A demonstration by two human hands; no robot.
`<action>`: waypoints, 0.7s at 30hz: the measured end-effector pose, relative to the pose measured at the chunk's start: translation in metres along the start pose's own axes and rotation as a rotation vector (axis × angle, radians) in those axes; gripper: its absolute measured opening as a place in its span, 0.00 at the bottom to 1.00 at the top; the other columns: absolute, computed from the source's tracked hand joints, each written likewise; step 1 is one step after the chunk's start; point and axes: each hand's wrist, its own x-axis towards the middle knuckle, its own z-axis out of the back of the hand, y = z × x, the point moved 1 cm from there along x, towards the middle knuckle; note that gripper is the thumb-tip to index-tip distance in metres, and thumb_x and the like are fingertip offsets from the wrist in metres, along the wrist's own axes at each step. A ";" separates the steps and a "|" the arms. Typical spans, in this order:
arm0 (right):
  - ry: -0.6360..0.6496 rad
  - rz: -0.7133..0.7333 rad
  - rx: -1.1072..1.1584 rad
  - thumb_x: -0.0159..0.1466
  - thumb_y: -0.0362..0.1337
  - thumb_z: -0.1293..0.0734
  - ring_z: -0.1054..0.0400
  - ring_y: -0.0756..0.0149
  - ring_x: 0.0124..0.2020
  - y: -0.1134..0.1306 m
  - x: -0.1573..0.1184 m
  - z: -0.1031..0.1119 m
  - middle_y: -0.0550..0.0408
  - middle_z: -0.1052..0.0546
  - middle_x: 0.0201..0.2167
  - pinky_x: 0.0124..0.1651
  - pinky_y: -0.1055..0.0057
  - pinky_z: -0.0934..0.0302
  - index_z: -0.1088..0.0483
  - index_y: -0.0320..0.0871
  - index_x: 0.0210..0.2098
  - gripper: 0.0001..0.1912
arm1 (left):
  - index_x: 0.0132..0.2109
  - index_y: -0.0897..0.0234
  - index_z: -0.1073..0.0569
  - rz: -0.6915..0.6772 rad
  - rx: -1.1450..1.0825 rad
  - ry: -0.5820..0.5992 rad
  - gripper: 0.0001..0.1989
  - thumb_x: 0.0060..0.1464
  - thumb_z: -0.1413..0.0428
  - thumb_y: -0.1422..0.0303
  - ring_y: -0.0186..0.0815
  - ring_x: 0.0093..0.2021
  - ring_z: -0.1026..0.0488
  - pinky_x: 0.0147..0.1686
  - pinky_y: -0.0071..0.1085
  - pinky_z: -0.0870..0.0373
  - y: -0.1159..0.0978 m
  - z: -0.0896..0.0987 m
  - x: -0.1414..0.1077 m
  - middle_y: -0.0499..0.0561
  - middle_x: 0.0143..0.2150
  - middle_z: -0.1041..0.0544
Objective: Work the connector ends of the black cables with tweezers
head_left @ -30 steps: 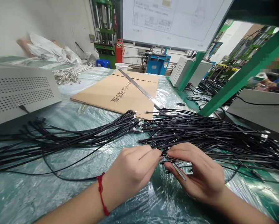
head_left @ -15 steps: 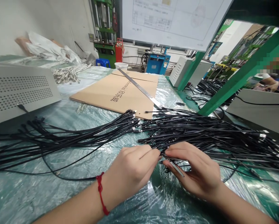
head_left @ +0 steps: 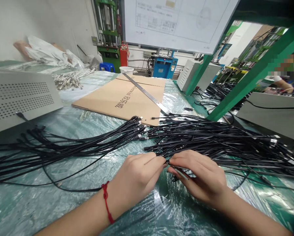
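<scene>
My left hand, with a red cord at its wrist, is closed in a pinch on a small dark piece that looks like a cable end; its fingers hide most of it. Facing it fingertip to fingertip, my right hand pinches a thin metal tool, like tweezers, whose tip meets the dark piece. Just beyond my right hand lies a large heap of black cables. A smaller bundle of black cables stretches to the left, its plugs near the middle. One cable runs under my left wrist.
A cardboard sheet with a steel ruler across it lies beyond the cables. A perforated metal box stands at left, a green post at right. Behind the post, a person's arm shows at far right.
Both hands have moved slightly left. The metal tool in my right hand has tilted flatter and less of it shows between the fingers. The view has shifted a little.
</scene>
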 end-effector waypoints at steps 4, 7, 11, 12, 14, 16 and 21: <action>-0.101 -0.320 0.049 0.65 0.33 0.30 0.24 0.65 0.39 -0.005 -0.002 -0.002 0.53 0.21 0.38 0.40 0.69 0.28 0.29 0.46 0.44 0.08 | 0.49 0.64 0.26 -0.005 -0.042 -0.072 0.07 0.66 0.47 0.73 0.32 0.31 0.28 0.31 0.30 0.34 0.001 0.001 0.001 0.47 0.33 0.25; -0.070 -0.643 0.324 0.69 0.40 0.34 0.24 0.67 0.32 -0.009 -0.002 -0.007 0.56 0.22 0.33 0.34 0.72 0.29 0.33 0.47 0.45 0.07 | 0.51 0.62 0.27 0.019 -0.083 -0.113 0.09 0.65 0.45 0.73 0.32 0.34 0.26 0.34 0.29 0.31 0.002 0.001 0.003 0.47 0.37 0.22; -0.036 -0.786 0.596 0.68 0.45 0.34 0.28 0.70 0.26 -0.010 0.000 -0.014 0.59 0.26 0.26 0.26 0.76 0.34 0.34 0.45 0.44 0.11 | 0.51 0.61 0.26 0.048 -0.102 -0.132 0.09 0.63 0.42 0.71 0.32 0.34 0.25 0.34 0.29 0.31 0.004 0.001 0.003 0.47 0.37 0.22; -0.054 -0.782 0.590 0.68 0.45 0.33 0.28 0.70 0.27 -0.010 0.000 -0.015 0.58 0.26 0.27 0.26 0.76 0.35 0.33 0.45 0.44 0.12 | 0.50 0.60 0.26 0.051 -0.105 -0.136 0.09 0.63 0.42 0.70 0.32 0.33 0.25 0.33 0.29 0.31 0.004 0.001 0.003 0.47 0.36 0.22; -0.086 -0.765 0.571 0.67 0.45 0.32 0.28 0.70 0.28 -0.010 -0.001 -0.015 0.58 0.26 0.28 0.28 0.77 0.35 0.32 0.45 0.44 0.11 | 0.49 0.60 0.25 0.054 -0.111 -0.145 0.08 0.63 0.42 0.70 0.31 0.32 0.26 0.32 0.29 0.32 0.004 0.002 0.004 0.46 0.35 0.23; -0.114 -0.747 0.560 0.67 0.44 0.32 0.28 0.70 0.29 -0.010 -0.002 -0.015 0.58 0.26 0.28 0.30 0.76 0.34 0.32 0.45 0.44 0.11 | 0.49 0.61 0.25 0.055 -0.115 -0.153 0.07 0.63 0.42 0.71 0.31 0.32 0.26 0.31 0.28 0.33 0.002 0.004 0.005 0.46 0.34 0.23; -0.122 -0.743 0.591 0.66 0.45 0.31 0.29 0.69 0.28 -0.011 -0.002 -0.013 0.58 0.26 0.26 0.27 0.76 0.36 0.32 0.45 0.44 0.12 | 0.49 0.60 0.24 0.047 -0.105 -0.165 0.08 0.63 0.43 0.71 0.30 0.30 0.28 0.28 0.27 0.35 0.000 0.007 0.008 0.46 0.32 0.24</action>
